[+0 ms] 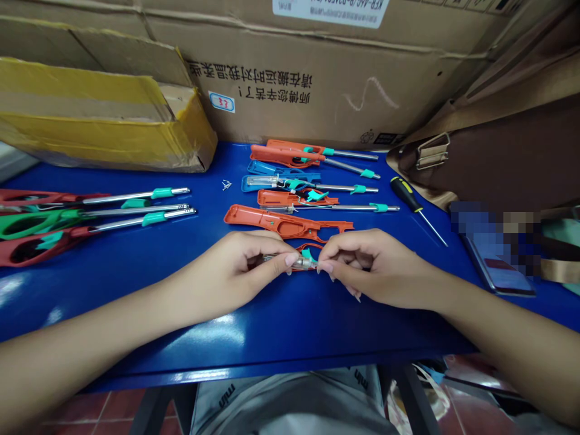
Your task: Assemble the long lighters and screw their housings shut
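Note:
My left hand (247, 266) is closed around a small clear gas tank (302, 262) with a metal valve end, the kind found in a long-necked lighter. At that valve end, the thumb and forefinger of my right hand (378, 269) are pinched together; whatever is between them is too small to make out. Just beyond my fingers lies an open orange lighter shell half (290, 225). Partly hidden under my hands is another orange lighter piece (310, 246) with a teal part.
Several opened lighters (296, 198) with metal tubes lie behind my hands, near small screws (227, 185). Closed lighters (67, 232) lie at left. A screwdriver (410, 196) and a phone (496, 260) are at right. Cardboard boxes (344, 109) line the table's back.

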`<act>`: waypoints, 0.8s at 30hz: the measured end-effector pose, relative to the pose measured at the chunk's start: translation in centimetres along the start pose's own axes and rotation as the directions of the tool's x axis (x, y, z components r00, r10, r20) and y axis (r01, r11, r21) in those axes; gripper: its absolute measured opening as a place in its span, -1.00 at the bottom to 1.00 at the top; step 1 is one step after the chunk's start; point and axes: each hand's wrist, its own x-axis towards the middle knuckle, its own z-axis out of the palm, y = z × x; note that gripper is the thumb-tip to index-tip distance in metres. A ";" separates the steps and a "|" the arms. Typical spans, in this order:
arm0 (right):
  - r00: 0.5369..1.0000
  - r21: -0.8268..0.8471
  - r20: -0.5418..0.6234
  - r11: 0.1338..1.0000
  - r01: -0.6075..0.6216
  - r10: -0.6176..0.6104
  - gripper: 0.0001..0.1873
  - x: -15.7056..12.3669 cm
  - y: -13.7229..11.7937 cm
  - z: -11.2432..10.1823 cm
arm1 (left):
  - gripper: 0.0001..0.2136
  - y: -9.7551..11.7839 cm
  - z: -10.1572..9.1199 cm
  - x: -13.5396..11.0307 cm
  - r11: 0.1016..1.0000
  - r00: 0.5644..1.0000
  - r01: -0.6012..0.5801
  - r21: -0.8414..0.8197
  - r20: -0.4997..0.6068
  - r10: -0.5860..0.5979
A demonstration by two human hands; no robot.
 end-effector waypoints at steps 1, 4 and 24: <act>1.000 0.000 0.004 1.000 -0.003 0.003 -0.82 0.0 0.0 0.0 | -0.79 0.0 0.0 0.0 1.000 1.000 0.001 -0.001 0.002 -0.001; 1.000 0.001 0.006 1.000 -0.013 0.013 -0.82 0.1 0.0 0.1 | -0.79 0.0 0.1 0.1 1.000 1.000 -0.003 -0.006 -0.003 0.003; 0.989 -0.231 -0.026 0.964 0.133 -0.143 -0.80 0.2 0.0 0.3 | -0.69 -0.4 0.2 -0.2 0.999 0.999 0.015 0.043 0.039 -0.017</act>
